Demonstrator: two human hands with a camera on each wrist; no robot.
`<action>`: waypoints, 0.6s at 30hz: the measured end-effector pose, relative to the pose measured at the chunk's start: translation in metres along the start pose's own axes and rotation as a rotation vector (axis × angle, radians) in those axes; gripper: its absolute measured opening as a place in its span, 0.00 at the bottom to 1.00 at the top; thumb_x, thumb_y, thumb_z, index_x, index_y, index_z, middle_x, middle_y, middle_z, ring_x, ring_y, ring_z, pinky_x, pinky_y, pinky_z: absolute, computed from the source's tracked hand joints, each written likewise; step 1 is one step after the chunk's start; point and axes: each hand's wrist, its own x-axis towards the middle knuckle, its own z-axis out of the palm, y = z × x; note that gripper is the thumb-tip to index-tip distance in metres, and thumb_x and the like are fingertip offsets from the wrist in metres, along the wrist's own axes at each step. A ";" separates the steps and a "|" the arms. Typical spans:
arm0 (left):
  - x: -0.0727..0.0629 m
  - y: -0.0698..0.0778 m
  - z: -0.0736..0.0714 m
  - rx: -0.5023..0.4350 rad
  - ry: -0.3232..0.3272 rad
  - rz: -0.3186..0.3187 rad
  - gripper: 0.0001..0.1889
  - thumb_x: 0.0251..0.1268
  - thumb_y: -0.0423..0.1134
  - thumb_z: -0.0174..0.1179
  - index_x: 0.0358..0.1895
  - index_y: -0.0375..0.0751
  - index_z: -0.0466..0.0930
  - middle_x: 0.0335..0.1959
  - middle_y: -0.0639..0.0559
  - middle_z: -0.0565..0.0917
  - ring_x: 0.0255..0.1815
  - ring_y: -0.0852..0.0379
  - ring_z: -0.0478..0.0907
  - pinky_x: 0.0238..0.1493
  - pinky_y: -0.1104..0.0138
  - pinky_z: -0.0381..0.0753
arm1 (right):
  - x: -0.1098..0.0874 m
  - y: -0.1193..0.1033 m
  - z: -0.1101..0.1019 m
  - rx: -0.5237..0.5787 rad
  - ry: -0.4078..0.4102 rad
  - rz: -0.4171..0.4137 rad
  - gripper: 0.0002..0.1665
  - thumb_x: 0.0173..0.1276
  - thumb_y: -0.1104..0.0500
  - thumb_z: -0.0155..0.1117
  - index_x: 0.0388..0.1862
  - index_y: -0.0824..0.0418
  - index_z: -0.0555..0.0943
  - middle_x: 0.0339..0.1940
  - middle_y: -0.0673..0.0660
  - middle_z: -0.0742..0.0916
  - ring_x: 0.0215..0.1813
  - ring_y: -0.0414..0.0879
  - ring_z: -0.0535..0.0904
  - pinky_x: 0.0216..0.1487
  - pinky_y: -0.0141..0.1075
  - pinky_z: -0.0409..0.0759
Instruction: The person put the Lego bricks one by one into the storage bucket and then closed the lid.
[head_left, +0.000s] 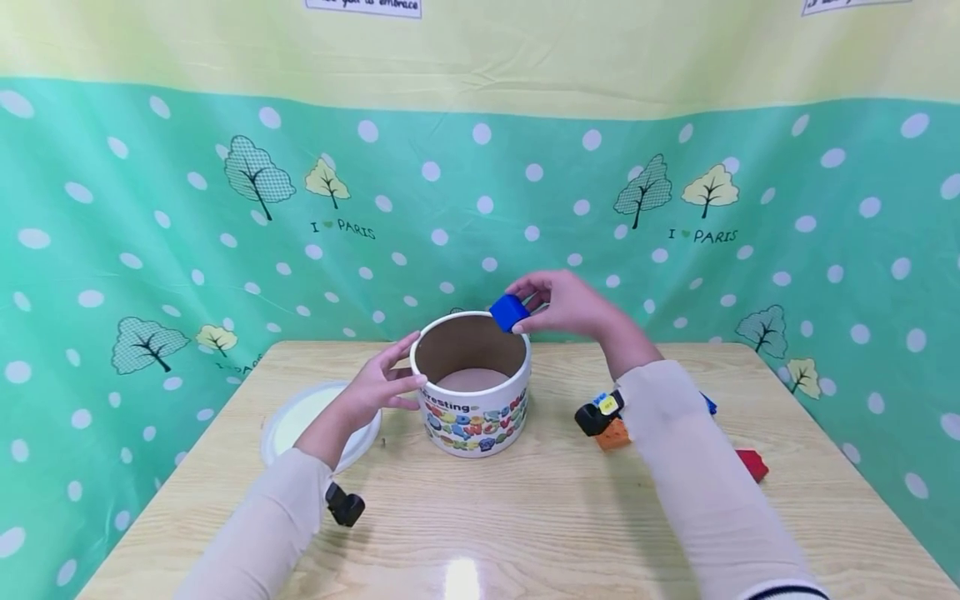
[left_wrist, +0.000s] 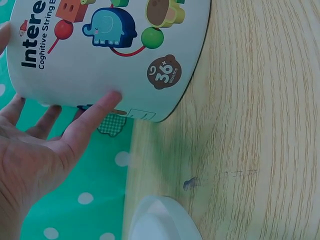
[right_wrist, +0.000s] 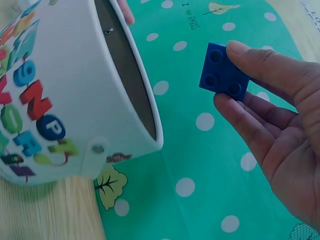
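Observation:
A round white bucket (head_left: 474, 417) printed with colourful letters stands uncovered on the table, its brown inside visible. My left hand (head_left: 381, 385) rests against its left side, fingers spread along the wall and up to the rim. In the left wrist view the fingertips (left_wrist: 111, 100) touch the printed side. My right hand (head_left: 566, 307) pinches a blue building block (head_left: 509, 312) between thumb and fingers, at the bucket's right rim and above it. The right wrist view shows the block's round studs (right_wrist: 215, 56) facing the camera.
A white lid (head_left: 288, 425) lies on the table left of the bucket, partly behind the left forearm. Orange (head_left: 613, 435) and red (head_left: 753, 465) blocks, with some blue pieces, lie around the right forearm. A green dotted curtain (head_left: 480, 217) hangs behind the table.

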 end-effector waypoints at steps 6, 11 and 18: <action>0.003 -0.001 -0.002 0.011 -0.006 0.012 0.43 0.64 0.37 0.63 0.78 0.54 0.49 0.76 0.40 0.51 0.71 0.29 0.56 0.47 0.45 0.81 | 0.013 0.000 0.004 0.056 0.000 0.049 0.31 0.53 0.57 0.79 0.57 0.57 0.80 0.51 0.57 0.83 0.50 0.53 0.80 0.48 0.44 0.83; 0.002 -0.001 -0.001 0.006 -0.013 0.007 0.42 0.65 0.35 0.61 0.79 0.54 0.49 0.77 0.40 0.51 0.71 0.29 0.56 0.48 0.44 0.81 | 0.022 0.004 0.008 0.118 -0.021 0.074 0.30 0.54 0.58 0.79 0.56 0.59 0.80 0.50 0.59 0.84 0.50 0.54 0.81 0.50 0.44 0.82; 0.001 -0.001 -0.001 0.002 -0.006 0.009 0.42 0.65 0.34 0.61 0.79 0.53 0.49 0.77 0.39 0.50 0.71 0.28 0.55 0.47 0.45 0.81 | 0.030 0.012 0.015 0.202 -0.015 0.104 0.29 0.56 0.58 0.77 0.57 0.59 0.78 0.53 0.60 0.83 0.54 0.56 0.80 0.54 0.46 0.80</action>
